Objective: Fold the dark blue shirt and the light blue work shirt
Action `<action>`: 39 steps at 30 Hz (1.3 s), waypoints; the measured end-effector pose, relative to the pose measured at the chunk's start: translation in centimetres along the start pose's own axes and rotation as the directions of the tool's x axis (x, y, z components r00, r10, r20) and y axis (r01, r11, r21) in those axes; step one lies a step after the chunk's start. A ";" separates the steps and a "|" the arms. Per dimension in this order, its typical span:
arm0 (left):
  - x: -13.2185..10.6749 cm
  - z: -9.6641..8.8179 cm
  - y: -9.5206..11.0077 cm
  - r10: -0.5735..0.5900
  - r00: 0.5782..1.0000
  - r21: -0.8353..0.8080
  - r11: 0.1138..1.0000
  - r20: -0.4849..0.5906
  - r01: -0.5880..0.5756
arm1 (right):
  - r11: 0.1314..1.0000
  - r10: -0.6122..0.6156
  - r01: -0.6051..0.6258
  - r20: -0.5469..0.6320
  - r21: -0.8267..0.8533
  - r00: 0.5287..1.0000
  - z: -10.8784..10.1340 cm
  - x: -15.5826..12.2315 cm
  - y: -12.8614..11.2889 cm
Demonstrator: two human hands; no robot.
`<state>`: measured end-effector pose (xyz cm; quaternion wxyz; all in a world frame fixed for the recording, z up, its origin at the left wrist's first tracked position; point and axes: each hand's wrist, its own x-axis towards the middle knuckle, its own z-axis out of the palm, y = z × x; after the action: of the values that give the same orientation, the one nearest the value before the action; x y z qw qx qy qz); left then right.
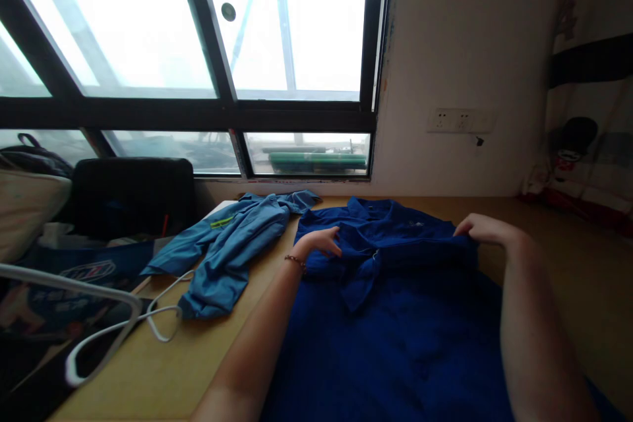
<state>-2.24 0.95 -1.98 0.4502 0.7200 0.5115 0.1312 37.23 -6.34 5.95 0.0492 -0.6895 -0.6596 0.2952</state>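
A dark blue shirt (395, 323) is spread over the wooden table in front of me, collar toward the window wall. Its upper part is folded in a band across, with a pointed flap hanging down near the middle. My left hand (320, 243), a beaded bracelet on its wrist, is over the left side of this band, thumb and fingers apart. At the right end of the band, my right hand (479, 228) pinches the cloth's edge between its fingers. A lighter blue garment (232, 244) with a yellow-green stripe lies to the left, apart from both hands.
The wooden table (143, 376) reaches the wall under a black-framed window (297, 120). A white cable (165, 333) and a white metal tube (106, 283) are at left, near a printed blue bag (93, 257) and a black chair back (131, 191). A socket panel (459, 120) is on the wall.
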 end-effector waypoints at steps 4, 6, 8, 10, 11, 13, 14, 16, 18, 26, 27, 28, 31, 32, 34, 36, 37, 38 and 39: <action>0.3 0.8 0.6 0.231 0.943 0.015 0.970 0.240 -0.241 | 0.997 -0.006 0.003 -0.037 -0.076 0.999 0.1 -1.0 -1.0; 0.2 0.3 1.0 0.321 0.914 0.032 0.940 0.247 -0.339 | 0.996 -0.018 0.016 -0.015 -0.092 1.000 0.1 -1.3 -0.9; 0.2 -0.8 1.2 0.408 0.909 -0.014 0.913 0.082 -0.408 | 0.997 -0.035 0.035 0.013 -0.062 0.999 0.0 -1.3 -0.4; 0.1 -2.2 1.1 0.437 0.877 -0.122 0.877 -0.202 -0.465 | 0.999 -0.050 0.049 -0.002 -0.021 0.999 -0.1 -1.0 0.2; 0.1 -3.0 0.9 0.407 0.842 -0.176 0.855 -0.354 -0.487 | 0.998 -0.055 0.054 -0.033 -0.014 0.998 -0.2 -0.7 0.5; 0.2 -4.3 0.1 0.263 0.755 -0.233 0.846 -0.601 -0.480 | 0.998 -0.063 0.059 -0.132 -0.031 0.989 -0.4 0.3 1.0; 0.3 -4.8 -0.5 0.177 0.708 -0.223 0.873 -0.684 -0.434 | 0.997 -0.067 0.058 -0.197 -0.054 0.978 -0.3 1.0 1.2; 0.6 -5.4 -1.8 0.030 0.636 -0.160 0.958 -0.771 -0.239 | 0.994 -0.072 0.039 -0.338 -0.104 0.938 0.1 2.6 1.6; 0.8 -5.4 -3.2 -0.090 0.677 -0.114 0.993 -0.730 0.009 | 0.991 -0.065 0.006 -0.446 -0.132 0.893 1.3 4.5 2.2; 1.8 -3.4 -5.9 -0.171 0.820 0.075 0.965 -0.547 0.251 | 0.967 -0.235 0.193 -0.297 -0.163 0.925 7.7 9.5 7.1; 1.9 -3.4 -6.0 -0.172 0.816 0.072 0.965 -0.552 0.252 | 0.969 -0.222 0.171 -0.321 -0.179 0.921 8.0 9.7 7.5; 2.0 -3.4 -6.1 -0.176 0.816 0.065 0.965 -0.551 0.252 | 0.971 -0.205 0.145 -0.348 -0.192 0.915 8.1 9.8 7.7; 2.1 -3.5 -6.3 -0.169 0.825 0.044 0.973 -0.539 0.228 | 0.975 -0.161 0.081 -0.406 -0.208 0.900 7.8 9.9 7.8; 2.1 -3.6 -6.2 -0.163 0.828 0.033 0.976 -0.536 0.214 | 0.976 -0.152 0.066 -0.425 -0.209 0.893 7.6 9.9 7.7; 2.0 -3.8 -6.0 -0.154 0.826 0.002 0.983 -0.543 0.185 | 0.979 -0.131 0.030 -0.513 -0.201 0.848 7.2 9.6 7.4; 1.8 -4.2 -5.5 -0.149 0.803 -0.035 0.987 -0.577 0.158 | 0.988 -0.085 -0.028 -0.678 -0.154 0.730 6.7 9.3 6.9; 1.8 -4.4 -5.2 -0.148 0.783 -0.052 0.988 -0.604 0.147 | 0.992 -0.055 -0.047 -0.757 -0.113 0.651 6.5 9.3 6.7; 1.7 -4.6 -5.0 -0.146 0.757 -0.064 0.989 -0.637 0.137 | 0.996 -0.032 -0.046 -0.810 -0.072 0.586 6.4 9.2 6.4; 1.7 -4.8 -4.8 -0.143 0.728 -0.073 0.989 -0.671 0.127 | 0.999 -0.018 -0.026 -0.830 -0.039 0.557 6.3 9.3 6.0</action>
<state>-7.56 5.16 -3.52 0.2509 0.5795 0.6891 0.3555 39.16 -0.41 -5.13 0.3370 -0.7498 -0.5639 -0.0794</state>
